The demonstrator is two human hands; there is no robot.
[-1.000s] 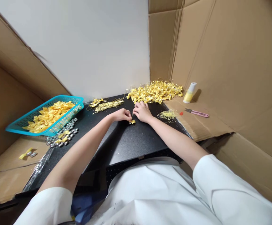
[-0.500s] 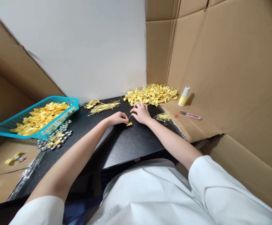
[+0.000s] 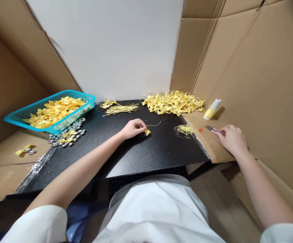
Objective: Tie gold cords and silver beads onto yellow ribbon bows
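Over the middle of the black tabletop (image 3: pixel 141 152), my left hand (image 3: pixel 134 129) pinches a small yellow bow (image 3: pixel 147 132). A thin gold cord (image 3: pixel 156 124) trails from the bow to the right. On the cardboard at the right, my right hand (image 3: pixel 233 139) has its fingers closed round the pink handle of small snips (image 3: pixel 215 130), whose dark tips point left. Just left of those tips lies a red piece (image 3: pixel 200 130), and beyond it a tangle of yellow-green thread scraps (image 3: pixel 185 129).
A teal basket (image 3: pixel 71 118) of yellow bows stands at the left, beside silver beads (image 3: pixel 76 127). Cut gold cords (image 3: pixel 122 108) and a large pile of corded bows (image 3: pixel 174 102) lie at the back. A thread spool (image 3: pixel 212 109) leans near the right cardboard wall.
My right hand has left the bow, moved right and closed on the snips. My left hand still pinches the bow. The cord now stretches out rightward, and the whole view has shifted.
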